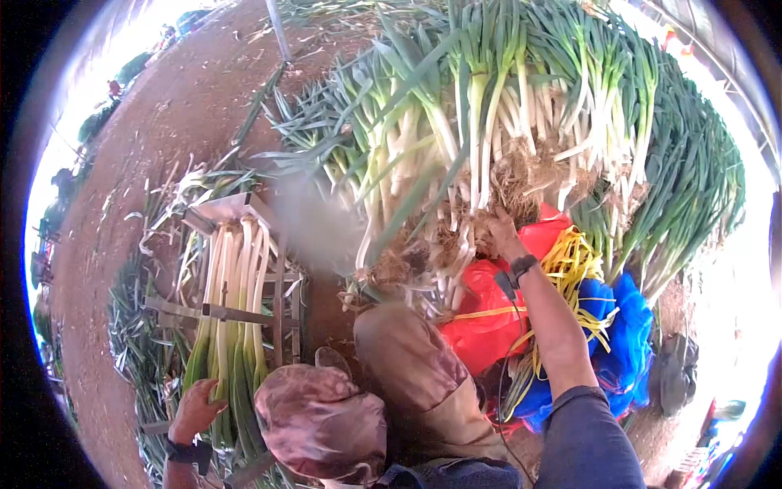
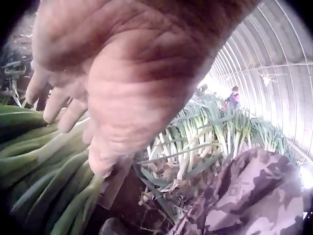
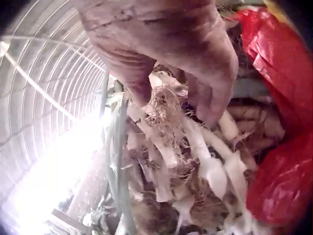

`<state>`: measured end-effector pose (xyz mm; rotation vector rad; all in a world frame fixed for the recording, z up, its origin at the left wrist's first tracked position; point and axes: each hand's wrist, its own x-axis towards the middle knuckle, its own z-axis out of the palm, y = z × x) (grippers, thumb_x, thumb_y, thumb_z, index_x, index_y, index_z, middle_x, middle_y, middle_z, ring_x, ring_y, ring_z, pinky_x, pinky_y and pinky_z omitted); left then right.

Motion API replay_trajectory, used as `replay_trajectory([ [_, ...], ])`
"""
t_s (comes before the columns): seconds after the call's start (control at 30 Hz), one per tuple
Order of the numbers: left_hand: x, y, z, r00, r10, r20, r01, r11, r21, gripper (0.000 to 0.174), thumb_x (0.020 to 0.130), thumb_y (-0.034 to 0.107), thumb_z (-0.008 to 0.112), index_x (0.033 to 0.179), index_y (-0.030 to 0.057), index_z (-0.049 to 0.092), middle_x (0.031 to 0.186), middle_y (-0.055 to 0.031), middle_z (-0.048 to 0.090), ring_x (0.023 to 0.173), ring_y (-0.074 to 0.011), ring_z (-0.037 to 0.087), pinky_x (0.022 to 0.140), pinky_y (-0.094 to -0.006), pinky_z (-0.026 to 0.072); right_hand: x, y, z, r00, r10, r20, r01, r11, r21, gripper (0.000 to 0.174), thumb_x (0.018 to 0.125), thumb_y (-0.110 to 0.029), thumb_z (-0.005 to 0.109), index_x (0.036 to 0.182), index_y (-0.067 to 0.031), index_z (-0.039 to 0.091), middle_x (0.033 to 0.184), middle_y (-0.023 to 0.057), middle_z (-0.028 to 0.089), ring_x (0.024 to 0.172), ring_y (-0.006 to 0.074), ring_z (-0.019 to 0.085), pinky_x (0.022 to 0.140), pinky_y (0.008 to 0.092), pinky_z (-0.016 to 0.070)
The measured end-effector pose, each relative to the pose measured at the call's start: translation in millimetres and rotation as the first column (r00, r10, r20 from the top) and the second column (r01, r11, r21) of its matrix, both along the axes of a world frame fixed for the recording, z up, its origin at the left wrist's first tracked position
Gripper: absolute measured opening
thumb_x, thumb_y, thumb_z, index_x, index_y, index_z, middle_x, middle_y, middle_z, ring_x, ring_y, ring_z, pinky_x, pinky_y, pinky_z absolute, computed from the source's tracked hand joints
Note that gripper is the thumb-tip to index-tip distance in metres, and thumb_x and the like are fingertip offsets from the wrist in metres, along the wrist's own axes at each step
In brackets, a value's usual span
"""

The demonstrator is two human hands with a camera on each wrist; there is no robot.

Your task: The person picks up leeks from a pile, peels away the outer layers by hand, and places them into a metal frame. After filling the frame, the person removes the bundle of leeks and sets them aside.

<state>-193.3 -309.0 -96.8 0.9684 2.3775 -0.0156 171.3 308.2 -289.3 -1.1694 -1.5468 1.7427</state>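
My left hand [image 1: 198, 410] rests over the green leaves of a bundle of long green onions [image 1: 236, 297] lying in a metal frame. In the left wrist view its fingers [image 2: 73, 113] lie loosely over the stalks. On the other side, my right hand [image 1: 503, 235] reaches into a big heap of green onions [image 1: 497, 106], at the root ends. Thumb and fingers curl round a hairy root end [image 3: 164, 105] in the right wrist view; the palm side is hidden. White stalks [image 3: 198, 147] with roots lie just below that hand.
The metal frame [image 1: 232, 207] has an end plate and a crossbar over the bundle. Red plastic bags [image 1: 493, 297], yellow ties [image 1: 574, 261] and blue netting [image 1: 623, 326] lie beside the right arm. Cut leaves [image 1: 134, 326] litter the left. A person [image 2: 234, 98] is far off.
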Motion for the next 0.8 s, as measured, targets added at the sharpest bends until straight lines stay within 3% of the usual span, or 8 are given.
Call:
replay_trajectory([
  [0.07,7.5,-7.8,19.1,0.999,0.01,-0.041,-0.01,1.0,-0.005,0.058,0.076,0.024,0.076,0.127,0.0017,0.059,0.128,-0.022,0.059,0.12,-0.0374,0.055,0.102,-0.0419,0.0436,-1.1,2.0,6.9,0.992,0.085,0.094,-0.102,0.976,0.191,0.04,0.09,-0.011,0.063,0.129,-0.015,0.056,0.115,0.0098,0.063,0.094,0.0229,0.064,0.079,0.0354,0.0536],
  [0.17,27.4,-23.2,47.2,0.989,0.047,-0.139,-0.04,0.998,0.052,0.058,0.075,0.021,0.075,0.126,0.0002,0.06,0.125,-0.0228,0.061,0.119,-0.0382,0.057,0.103,-0.0408,0.0428,3.4,-13.9,20.2,0.862,-0.145,0.486,-0.39,0.423,0.818,0.043,0.091,-0.006,0.061,0.132,-0.0163,0.056,0.127,0.0109,0.058,0.11,0.0215,0.061,0.089,0.0312,0.0523],
  [0.3,55.0,-14.4,76.9,0.997,0.038,-0.066,-0.034,0.997,0.067,0.055,0.075,0.021,0.076,0.125,0.0021,0.062,0.123,-0.0204,0.064,0.117,-0.0376,0.058,0.102,-0.0414,0.0436,-6.6,-2.7,19.7,0.929,0.081,0.362,-0.328,0.634,0.7,0.028,0.089,-0.01,0.065,0.118,-0.0098,0.066,0.117,0.008,0.064,0.107,0.0172,0.062,0.089,0.0302,0.0527],
  [0.37,73.4,-7.3,86.1,0.996,0.041,0.082,-0.05,0.992,0.117,0.056,0.079,0.016,0.079,0.128,0.0004,0.059,0.121,-0.0219,0.063,0.114,-0.0359,0.061,0.095,-0.0407,0.0494,-18.4,-27.8,61.8,0.877,0.06,-0.478,-0.088,0.995,-0.036,0.018,0.088,-0.014,0.069,0.103,-0.0033,0.069,0.102,0.0038,0.067,0.095,0.0135,0.063,0.079,0.0288,0.0524],
  [0.53,133.8,35.3,115.5,0.967,-0.052,0.25,0.037,0.997,0.064,0.05,0.092,0.005,0.065,0.14,0.0045,0.051,0.134,-0.0115,0.058,0.121,-0.0186,0.055,0.103,-0.0316,0.0428,2.2,-0.4,58.1,0.957,0.182,-0.228,-0.18,0.983,0.03,0.039,0.096,-0.031,0.057,0.124,-0.0049,0.057,0.139,0.0145,0.04,0.125,0.0264,0.045,0.103,0.0422,0.0395],
  [0.6,169.2,67.0,126.5,0.908,-0.404,0.108,0.364,0.89,0.274,0.052,0.087,0.008,0.07,0.138,0.0089,0.055,0.071,0.0014,0.043,0.059,-0.0087,0.039,0.054,-0.0261,0.0348,18.0,4.3,71.8,0.967,0.164,-0.197,-0.178,0.983,-0.053,0.038,0.096,-0.032,0.056,0.122,-0.0053,0.059,0.139,0.0155,0.038,0.125,0.0283,0.045,0.102,0.0409,0.0403],
  [0.7,207.0,128.5,148.9,0.847,-0.505,0.165,0.434,0.837,0.333,0.051,0.079,0.015,0.079,0.124,-0.0002,0.061,0.119,-0.0218,0.064,0.109,-0.0353,0.064,0.094,-0.0397,0.0503,38.7,9.5,73.1,0.916,0.143,-0.375,-0.217,0.963,-0.163,0.026,0.094,-0.029,0.058,0.111,-0.0087,0.063,0.117,0.012,0.055,0.104,0.0241,0.056,0.089,0.0336,0.048],
  [0.8,213.0,186.3,135.9,0.761,-0.642,0.093,0.559,0.722,0.407,0.049,0.081,0.015,0.077,0.125,0.0006,0.06,0.12,-0.0201,0.065,0.109,-0.0359,0.064,0.094,-0.0411,0.0502,57.1,-10.6,89.6,0.869,-0.019,-0.494,-0.192,0.908,-0.372,0.016,0.092,-0.025,0.063,0.099,-0.0103,0.064,0.09,0.0042,0.067,0.079,0.0182,0.063,0.075,0.0307,0.053],
])
